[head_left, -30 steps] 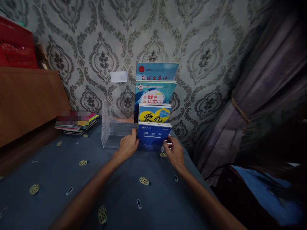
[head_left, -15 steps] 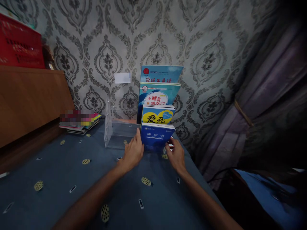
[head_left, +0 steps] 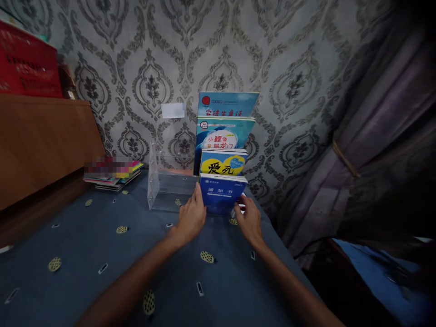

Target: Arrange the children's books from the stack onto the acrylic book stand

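A dark blue booklet (head_left: 221, 195) with white lettering stands upright at the front of a clear tiered rack (head_left: 172, 185). My left hand (head_left: 191, 214) is closed on its left edge, thumb pointing up along the side. At the lower right corner, my right hand (head_left: 249, 220) grips the booklet with bent fingers, some hidden behind it. Behind it rises a blue book with a yellow patch (head_left: 220, 164). Farther back stand a teal picture book (head_left: 225, 132) and, highest, a light blue storybook (head_left: 228, 101).
Left of the rack lies a stack of books (head_left: 112, 175), partly blurred. A wooden cabinet (head_left: 47, 141) carrying a red basket (head_left: 29, 61) stands at the left. The patterned cloth (head_left: 112, 272) spreads in front; a tied curtain (head_left: 327, 195) hangs at the right.
The view has shifted very slightly. Both hands stay at the sides of the dark blue booklet, and the books keep their places on the rack.
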`<state>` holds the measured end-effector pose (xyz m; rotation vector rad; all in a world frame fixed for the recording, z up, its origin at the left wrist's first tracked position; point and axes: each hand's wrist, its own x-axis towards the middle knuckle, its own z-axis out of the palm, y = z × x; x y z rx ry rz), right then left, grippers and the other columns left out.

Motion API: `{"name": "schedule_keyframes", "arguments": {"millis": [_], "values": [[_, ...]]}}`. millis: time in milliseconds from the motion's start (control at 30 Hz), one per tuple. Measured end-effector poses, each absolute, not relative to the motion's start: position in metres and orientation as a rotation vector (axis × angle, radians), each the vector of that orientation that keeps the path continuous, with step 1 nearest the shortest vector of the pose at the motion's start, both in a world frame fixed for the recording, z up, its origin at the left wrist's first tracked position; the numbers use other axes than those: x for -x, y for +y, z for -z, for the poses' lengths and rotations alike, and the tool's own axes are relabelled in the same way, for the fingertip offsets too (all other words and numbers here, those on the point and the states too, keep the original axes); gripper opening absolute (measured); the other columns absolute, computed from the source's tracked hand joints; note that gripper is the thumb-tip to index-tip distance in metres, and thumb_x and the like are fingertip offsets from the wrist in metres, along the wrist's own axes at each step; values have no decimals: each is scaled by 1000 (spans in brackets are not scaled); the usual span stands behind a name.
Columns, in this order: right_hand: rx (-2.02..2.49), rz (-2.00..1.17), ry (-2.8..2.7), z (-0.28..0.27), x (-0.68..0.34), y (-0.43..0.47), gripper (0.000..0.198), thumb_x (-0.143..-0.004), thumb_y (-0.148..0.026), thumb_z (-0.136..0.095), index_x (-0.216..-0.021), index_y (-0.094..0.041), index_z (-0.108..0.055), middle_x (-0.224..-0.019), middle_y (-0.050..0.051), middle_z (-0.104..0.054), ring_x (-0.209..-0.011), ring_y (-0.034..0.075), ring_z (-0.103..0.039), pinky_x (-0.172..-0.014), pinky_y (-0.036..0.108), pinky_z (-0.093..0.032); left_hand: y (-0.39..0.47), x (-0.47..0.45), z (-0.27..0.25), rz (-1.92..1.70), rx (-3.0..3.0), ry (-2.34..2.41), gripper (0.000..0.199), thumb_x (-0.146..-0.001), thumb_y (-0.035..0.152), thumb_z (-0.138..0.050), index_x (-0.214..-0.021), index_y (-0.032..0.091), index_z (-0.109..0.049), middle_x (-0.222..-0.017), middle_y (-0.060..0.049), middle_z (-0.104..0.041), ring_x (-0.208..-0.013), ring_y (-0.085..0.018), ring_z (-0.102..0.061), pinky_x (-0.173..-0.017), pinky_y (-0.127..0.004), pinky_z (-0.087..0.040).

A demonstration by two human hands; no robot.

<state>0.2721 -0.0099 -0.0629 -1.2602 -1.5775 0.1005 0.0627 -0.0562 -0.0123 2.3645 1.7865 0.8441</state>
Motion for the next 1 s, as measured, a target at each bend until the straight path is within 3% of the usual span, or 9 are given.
{"name": "schedule_keyframes", "arguments": {"millis": [667, 1000], "values": [[1276, -102, -1565, 66, -270, -11, 43, -90, -35, -47, -126, -18, -62, -108, 13, -70, -88, 27, -68, -78, 43, -56, -49, -56, 16, -896, -2372, 1746, 81, -96, 23, -43, -160, 10, 5, -150, -26, -48, -124, -33, -62, -92, -42, -55], [1323, -172, -1482, 63, -267, -16, 32, -87, -41, -49, -104, -20, -65, -98, 12, -75, -85, 28, -70, -79, 43, -55, -45, -55, 18, -916, -2395, 1693, 75, -95, 21, -43, -159, 10, -6, -153, -24, -44, -130, -33, -58, -99, -45, -53]]}}
